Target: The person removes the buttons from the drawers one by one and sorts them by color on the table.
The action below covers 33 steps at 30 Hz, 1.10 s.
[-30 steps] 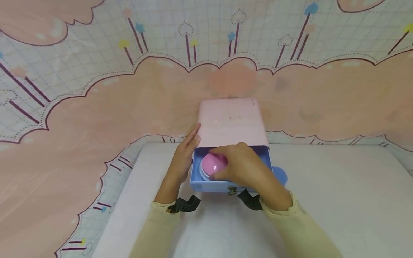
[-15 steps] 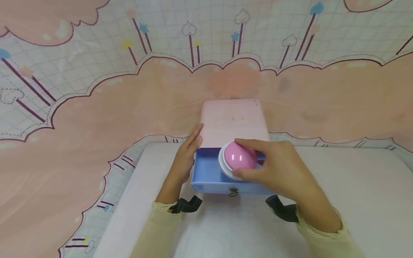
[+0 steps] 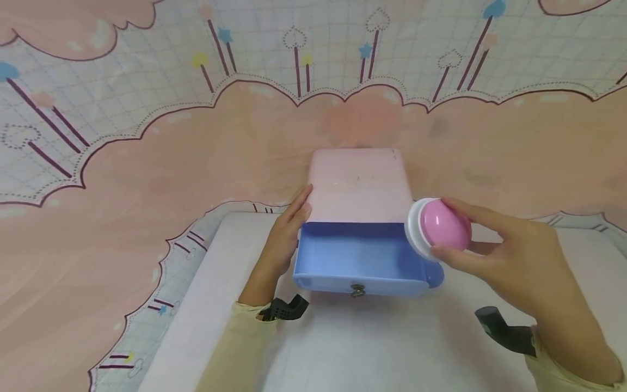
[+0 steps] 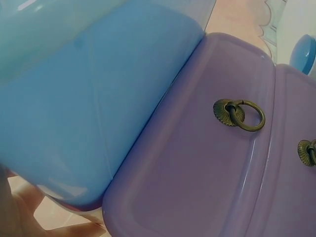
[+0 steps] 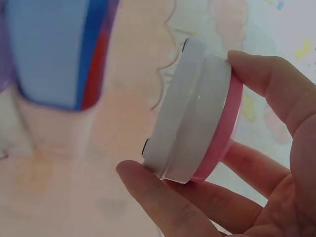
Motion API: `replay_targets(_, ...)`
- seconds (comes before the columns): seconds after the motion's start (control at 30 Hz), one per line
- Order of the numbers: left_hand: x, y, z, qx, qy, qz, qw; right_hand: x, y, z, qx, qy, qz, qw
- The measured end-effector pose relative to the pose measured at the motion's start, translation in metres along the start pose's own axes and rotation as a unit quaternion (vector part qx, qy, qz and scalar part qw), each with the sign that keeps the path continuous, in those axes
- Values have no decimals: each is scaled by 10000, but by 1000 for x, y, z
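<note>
1) our right hand (image 3: 519,258) pinches the pink-and-white round object (image 3: 443,226) between thumb and fingers, near the right end of the blue drawer (image 3: 328,284)
2) our left hand (image 3: 281,239), fingers extended, rests along the left side of the pink-topped cabinet (image 3: 360,188)

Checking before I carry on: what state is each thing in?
Blue plastic drawer: pulled open
Purple plastic drawers: look shut
Bronze metal ring pull on the upper one: hanging down
Glossy round pink-and-white piece: tilted, held up
Round blue piece: partly hidden, state unclear
Left hand: resting against the pale pink rectangular cabinet
Right hand: pinching the pink-and-white piece
</note>
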State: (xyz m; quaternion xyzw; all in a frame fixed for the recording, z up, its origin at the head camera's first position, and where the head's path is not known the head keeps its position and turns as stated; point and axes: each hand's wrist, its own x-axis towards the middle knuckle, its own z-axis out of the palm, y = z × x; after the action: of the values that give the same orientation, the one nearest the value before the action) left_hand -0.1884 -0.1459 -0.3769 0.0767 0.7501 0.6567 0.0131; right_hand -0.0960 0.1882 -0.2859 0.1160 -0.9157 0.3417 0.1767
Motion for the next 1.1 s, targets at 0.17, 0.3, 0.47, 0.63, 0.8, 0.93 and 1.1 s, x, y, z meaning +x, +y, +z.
replay_targets(0.17,-1,2,3,42,-20,-4,10000,-4,16,-3,-188,207,-20,9996)
replay_targets(0.3,-3,1,4,-7,-26,-37,10000,-6,26,-5,-531,57,121,9985)
replay_targets(0.47,-3,-1,2,-4,-27,-24,10000,-5,40,-6,-812,27,178,9965)
replay_targets(0.63,-3,1,-1,-1,5,44,10000,-4,55,1,-763,-274,489,9955)
replay_targets(0.8,-5,2,-3,-3,3,-6,10000,-8,71,7,-917,-661,833,9901)
replay_targets(0.93,-4,2,-2,-28,-56,-100,9999,-15,86,10,-922,-683,708,9909)
replay_targets(1.1,-2,1,1,-82,-46,-98,9999,-25,103,19,-755,-1052,999,9865)
